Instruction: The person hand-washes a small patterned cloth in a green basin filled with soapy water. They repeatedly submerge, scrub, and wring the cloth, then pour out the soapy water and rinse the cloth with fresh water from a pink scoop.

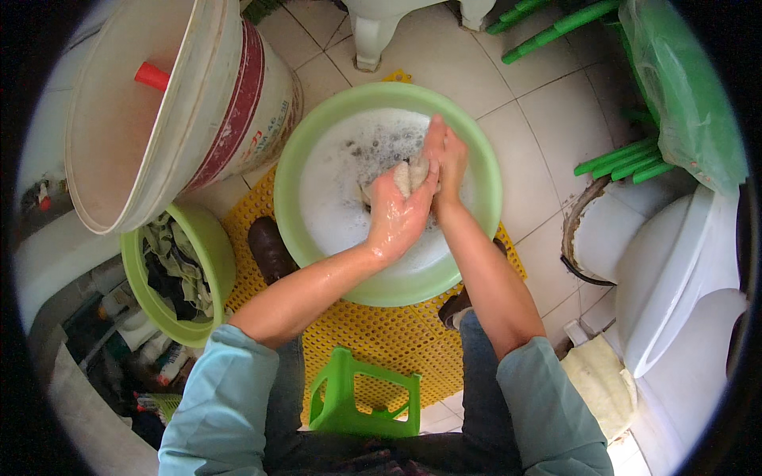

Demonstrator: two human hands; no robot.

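Note:
A round green plastic basin (289,250) stands on the floor in front of me, filled with white soapy water (330,208). Over it, my left hand (400,211) is closed around a bunched beige cloth (411,177), wet suds shining on the skin. My right hand (447,160) presses against the same cloth from the other side, its fingers pointing to the far rim. The palms face each other with the cloth between them. Part of the cloth is hidden behind my left hand, and its lower end hangs near the foam.
A large white bucket (277,119) leans in from the upper left. Below it stands a smaller green tub (223,256) holding clothes. A yellow perforated mat (369,333) lies underfoot, with a green plastic stool (339,392). A white toilet (667,273) is on the right.

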